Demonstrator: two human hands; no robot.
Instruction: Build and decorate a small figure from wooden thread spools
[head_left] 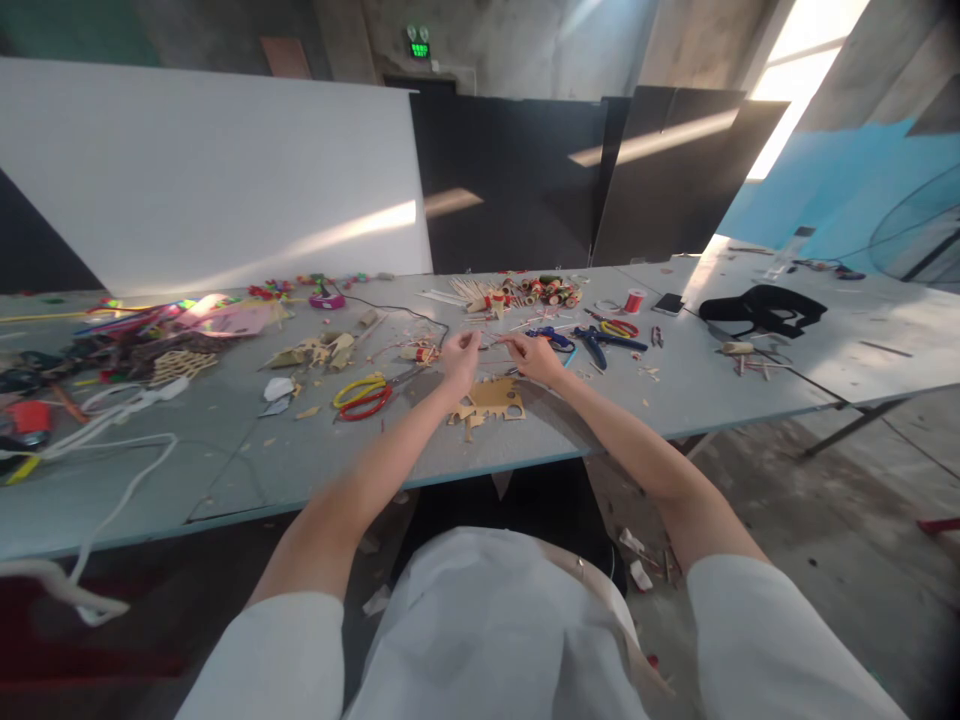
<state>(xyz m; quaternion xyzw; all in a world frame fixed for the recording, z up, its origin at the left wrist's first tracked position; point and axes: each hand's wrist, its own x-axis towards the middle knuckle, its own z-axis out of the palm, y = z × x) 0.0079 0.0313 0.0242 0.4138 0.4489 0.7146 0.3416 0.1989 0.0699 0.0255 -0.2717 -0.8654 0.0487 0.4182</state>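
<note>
Over the middle of the table, my left hand (459,360) is closed in a pinch. Just to its right, my right hand (529,356) also pinches with thumb and fingertips. Something thin seems to lie at the fingertips, too small to make out. Below the hands sits a tan cardboard piece (491,397) with cut-out holes. Red-and-yellow-handled scissors (366,395) are left of my left hand, by a small red-and-tan roll (420,354). A blue glue gun (551,338) is partly hidden behind my right hand, and dark blue pliers (592,346) lie farther right.
Bundles of red-and-tan rolls (551,291) and thin sticks are at the back. A red thread spool (634,300), a phone (669,303) and a black cloth item (765,311) lie rightward. Leftward are a craft pile (97,350), a white cable (135,410) and cardboard scraps (319,352).
</note>
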